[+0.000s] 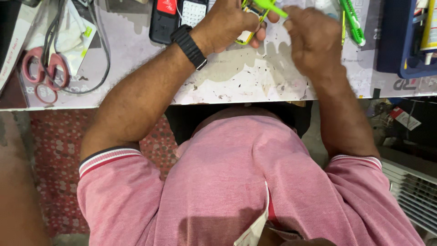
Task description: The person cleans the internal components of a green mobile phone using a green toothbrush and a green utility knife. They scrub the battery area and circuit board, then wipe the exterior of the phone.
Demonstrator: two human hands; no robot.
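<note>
My left hand [230,23], with a black watch on its wrist, grips a small yellow-framed device [248,37] at the far edge of the worn white worktop [236,86]. My right hand [312,38] is closed around a bright green tool [271,7] whose tip points at the device. Most of the device is hidden by my fingers. My pink shirt fills the lower part of the head view.
A black keypad phone [175,18] lies left of my hands. Pink-handled scissors [43,73] and a black cable [102,54] sit at the far left. A green pen-like tool [353,20] and a blue tray [405,41] are at the right.
</note>
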